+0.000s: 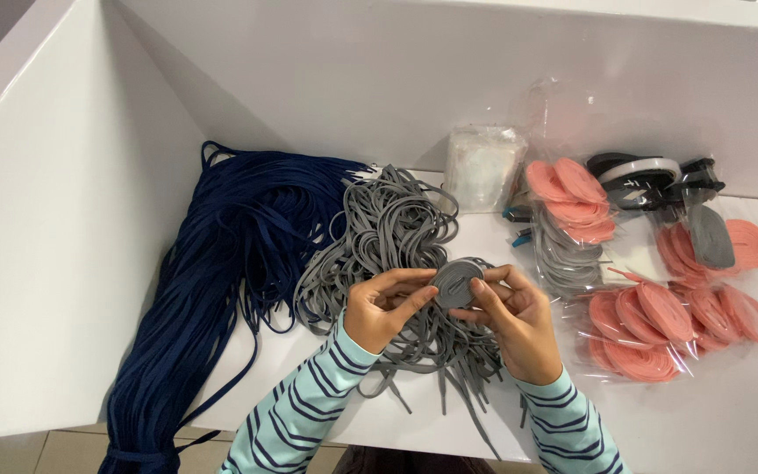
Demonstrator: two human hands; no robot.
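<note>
Head view: over a white worktop [712, 421], the left hand [379, 307] and right hand [515, 320] both hold a flat grey lace coil [456, 283], each grip clamped on its edge, just above a loose grey lace pile [388, 237]. Navy laces [221, 263] lie left, bagged pink coils [660, 325] right. The winding step looks nearly complete; securing the coil calls for steady fingertip pressure.
</note>
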